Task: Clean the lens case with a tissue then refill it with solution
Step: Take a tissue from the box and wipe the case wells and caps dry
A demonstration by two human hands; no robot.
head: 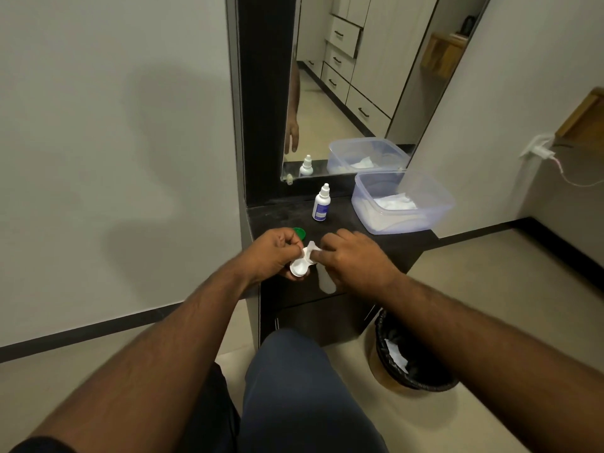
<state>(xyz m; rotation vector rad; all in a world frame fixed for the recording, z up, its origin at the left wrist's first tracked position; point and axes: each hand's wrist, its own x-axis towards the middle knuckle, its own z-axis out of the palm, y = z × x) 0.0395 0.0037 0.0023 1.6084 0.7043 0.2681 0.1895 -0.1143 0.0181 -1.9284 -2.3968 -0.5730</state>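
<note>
head cam | worn on head | faces forward-down | close over dark shelf (359, 243) | single view

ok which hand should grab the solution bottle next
Probably the right hand: the white solution bottle with a blue label stands on its side, while the left hand grips the white lens case.

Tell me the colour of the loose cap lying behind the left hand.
Green cap, seen in the head view.

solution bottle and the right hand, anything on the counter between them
Nothing: in the head view, only bare dark counter lies between the solution bottle and the right hand.
</note>
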